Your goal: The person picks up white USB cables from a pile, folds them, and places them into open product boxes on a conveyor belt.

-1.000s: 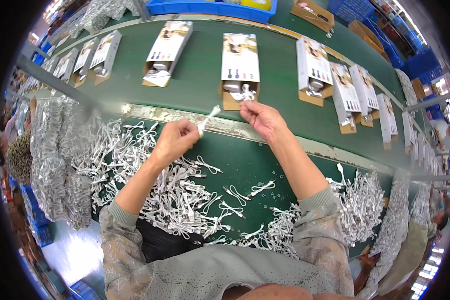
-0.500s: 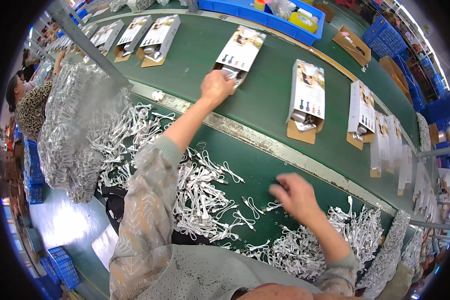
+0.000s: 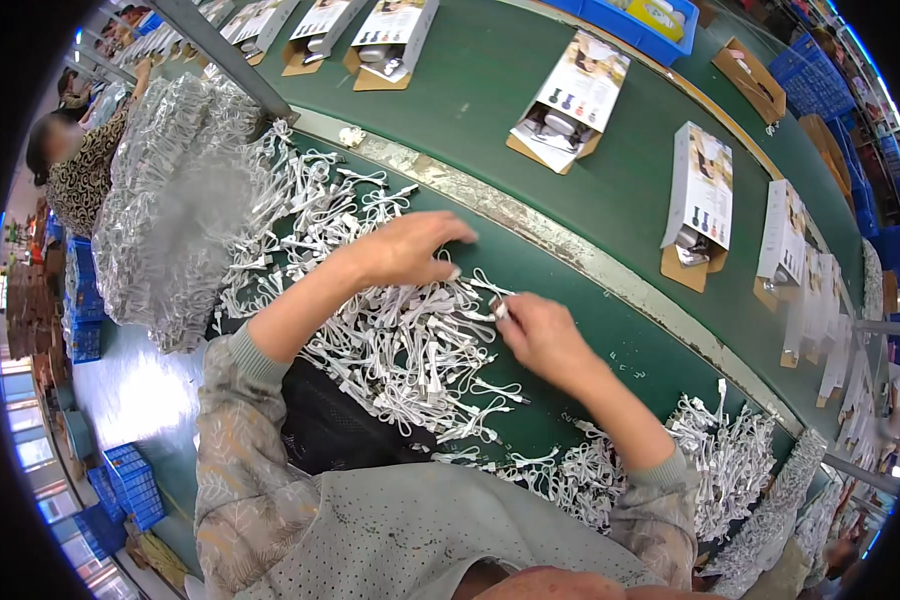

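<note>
A loose pile of short white USB cables point(image 3: 420, 345) lies on the green bench in front of me. Above its far right part, my left hand point(image 3: 405, 250) has its fingers stretched and its thumb apart. At the pile's right edge, my right hand point(image 3: 545, 335) pinches the end of a white USB cable point(image 3: 488, 284); most of that cable shows between my two hands. Beyond a worn metal rail, an open white box point(image 3: 585, 90) lies on the green conveyor, with a pale item and a cardboard flap showing at its near end.
More open boxes point(image 3: 705, 190) line the conveyor on both sides. Bundles of bagged cables point(image 3: 180, 200) rise at the left, beside a metal post. A second cable heap point(image 3: 720, 450) lies at the right. Behind the conveyor is a blue tray point(image 3: 630, 25). Another person point(image 3: 80, 170) sits at far left.
My left hand has left the box on the conveyor and come back over the cables. My right hand has moved left to the pile and pinched a cable. The view has shifted.
</note>
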{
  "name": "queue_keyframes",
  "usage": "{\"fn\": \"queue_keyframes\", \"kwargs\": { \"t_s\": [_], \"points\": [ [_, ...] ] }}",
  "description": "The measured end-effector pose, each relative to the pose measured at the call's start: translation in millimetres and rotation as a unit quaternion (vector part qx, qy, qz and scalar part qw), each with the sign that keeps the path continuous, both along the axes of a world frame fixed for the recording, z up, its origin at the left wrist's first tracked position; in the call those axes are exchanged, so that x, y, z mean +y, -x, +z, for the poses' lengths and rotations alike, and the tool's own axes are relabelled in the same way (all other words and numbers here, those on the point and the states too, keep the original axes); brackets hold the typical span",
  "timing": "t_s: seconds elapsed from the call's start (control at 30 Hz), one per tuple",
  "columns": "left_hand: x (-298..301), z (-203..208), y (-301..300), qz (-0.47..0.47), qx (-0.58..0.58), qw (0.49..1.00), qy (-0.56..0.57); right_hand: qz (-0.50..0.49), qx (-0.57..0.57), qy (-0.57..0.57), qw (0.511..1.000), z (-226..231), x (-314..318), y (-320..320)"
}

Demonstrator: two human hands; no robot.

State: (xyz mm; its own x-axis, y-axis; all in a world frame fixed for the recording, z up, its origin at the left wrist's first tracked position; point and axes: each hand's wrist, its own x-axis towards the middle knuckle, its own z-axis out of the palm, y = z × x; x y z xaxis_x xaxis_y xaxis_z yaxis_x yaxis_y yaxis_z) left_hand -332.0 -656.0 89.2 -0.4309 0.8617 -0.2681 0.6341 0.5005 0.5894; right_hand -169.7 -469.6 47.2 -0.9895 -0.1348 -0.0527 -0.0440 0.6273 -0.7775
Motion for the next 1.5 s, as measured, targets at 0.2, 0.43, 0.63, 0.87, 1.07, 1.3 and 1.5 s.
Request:
{"fn": "queue_keyframes", "kwargs": {
  "t_s": [0.2, 0.43, 0.63, 0.87, 1.07, 1.3, 1.5],
  "points": [
    [-37, 0, -10, 0.063, 0.042, 0.994, 0.076, -0.097, 0.000, 0.024, 0.995, 37, -2, 54],
    [-40, -4, 0, 0.101, -0.007, 0.995, 0.020, 0.007, -0.030, -0.066, 0.997, 7, -32, 32],
    [-53, -7, 19, 0.283, -0.225, 0.927, -0.097, 0.006, -0.072, -0.015, 0.997, 13, -18, 60],
    [-12, -21, 62, 0.373, -0.117, 0.902, -0.183, -0.040, -0.190, 0.516, 0.834, -21, 11, 99],
    [65, -46, 111, 0.382, 0.053, 0.907, -0.171, -0.080, -0.177, 0.620, 0.760, -31, 22, 103],
    [129, -70, 121, 0.421, 0.098, 0.882, -0.187, -0.071, -0.194, 0.604, 0.770, -33, 22, 107],
    [85, -36, 81, 0.373, -0.004, 0.891, -0.261, -0.060, -0.189, 0.607, 0.769, -31, 27, 109]
  ]
}}
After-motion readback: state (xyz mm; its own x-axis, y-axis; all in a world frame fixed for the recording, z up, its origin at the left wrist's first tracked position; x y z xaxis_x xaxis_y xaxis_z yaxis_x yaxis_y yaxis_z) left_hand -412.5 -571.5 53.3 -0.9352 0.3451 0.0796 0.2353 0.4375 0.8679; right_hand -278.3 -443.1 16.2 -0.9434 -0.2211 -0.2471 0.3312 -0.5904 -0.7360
